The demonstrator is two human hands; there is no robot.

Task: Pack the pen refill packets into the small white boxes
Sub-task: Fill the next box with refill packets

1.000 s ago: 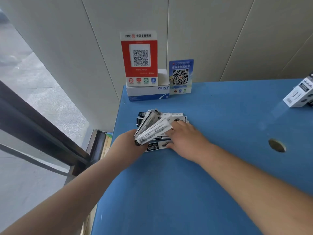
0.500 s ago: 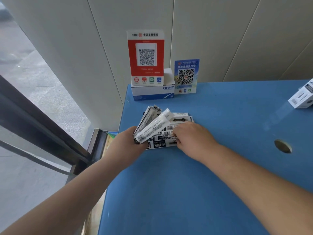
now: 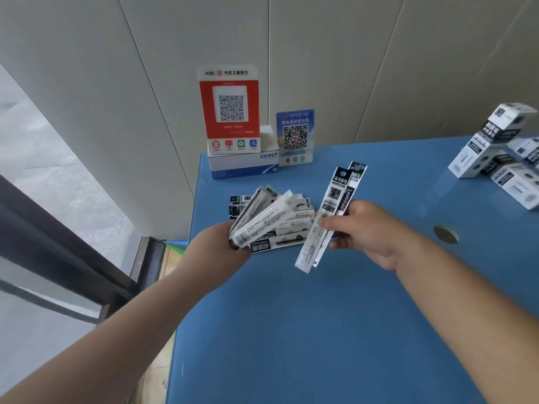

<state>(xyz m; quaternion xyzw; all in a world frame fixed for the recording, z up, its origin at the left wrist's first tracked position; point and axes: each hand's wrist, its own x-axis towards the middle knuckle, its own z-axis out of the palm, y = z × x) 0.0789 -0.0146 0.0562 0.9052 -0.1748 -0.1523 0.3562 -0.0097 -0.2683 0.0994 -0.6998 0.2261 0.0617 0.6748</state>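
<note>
Two packets [image 3: 335, 211] are pinched upright in the right hand [image 3: 366, 231], lifted clear of the loose pile [image 3: 280, 228] just left of that grip; a fanned bundle [image 3: 262, 218] is gripped in the left hand [image 3: 217, 253]. Gathering seems to be in hand; next, the packets must be carried to the boxes [image 3: 495, 147], well right of the grip. "ICBC" is read on the red sign [image 3: 229, 112], "CHNT" on the carton [image 3: 243, 167] beneath

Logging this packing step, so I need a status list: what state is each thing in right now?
left hand: grips a fanned bundle of packets.
right hand: pinches two packets, lifted off the table.
loose packets: lying on the blue table.
small white boxes: stacked far right; open or closed, cannot tell.
</note>
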